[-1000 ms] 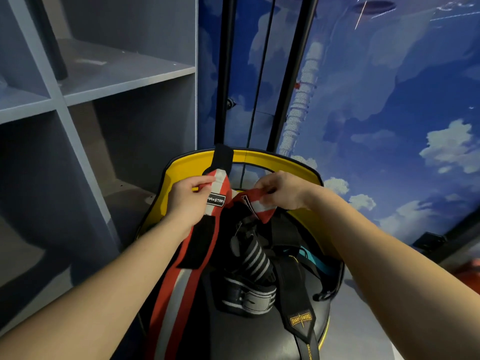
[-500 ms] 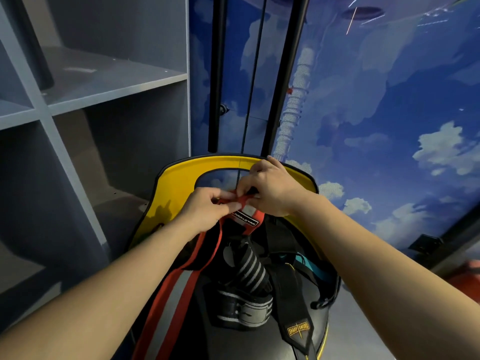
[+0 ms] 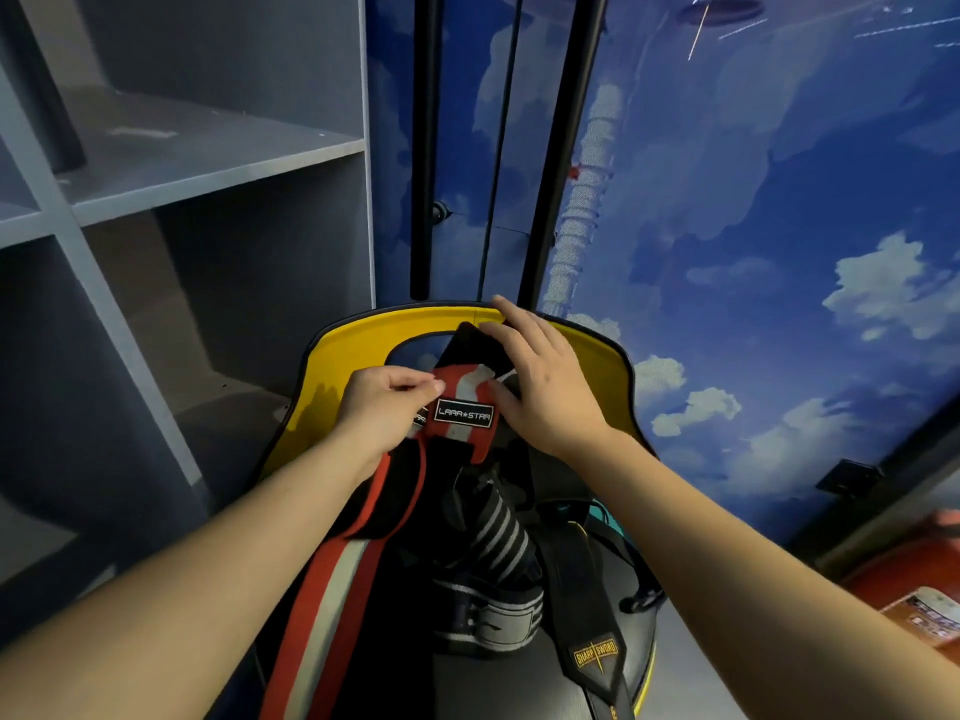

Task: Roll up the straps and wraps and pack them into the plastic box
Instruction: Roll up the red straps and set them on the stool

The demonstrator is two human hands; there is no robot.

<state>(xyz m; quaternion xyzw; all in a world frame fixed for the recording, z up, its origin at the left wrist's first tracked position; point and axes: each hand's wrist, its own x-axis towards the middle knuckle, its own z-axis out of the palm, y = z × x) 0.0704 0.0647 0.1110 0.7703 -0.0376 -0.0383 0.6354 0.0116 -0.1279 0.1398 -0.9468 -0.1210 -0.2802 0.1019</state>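
A red, grey and black wrap (image 3: 462, 418) with a "LARA STAR" label is partly folded at its top end above the yellow-backed chair (image 3: 363, 345). My left hand (image 3: 384, 407) pinches the wrap's left edge by the label. My right hand (image 3: 540, 387) holds the folded top and right side, thumb against the wrap. Its long tail (image 3: 332, 579) hangs down over the seat. A black and grey striped wrap (image 3: 498, 537), a grey-banded wrap (image 3: 493, 621) and a black "SHARP SWORD" strap (image 3: 592, 652) lie on the seat. No plastic box is in view.
Grey shelving (image 3: 208, 168) stands at the left, close to the chair. A blue cloud-painted wall (image 3: 753, 226) and black poles (image 3: 423, 148) rise behind. An orange object (image 3: 914, 579) sits low at the right.
The wrap's top end has been folded over further, so the label now faces me. My right hand has shifted up and over the fold; my left hand stays pinching the left edge.
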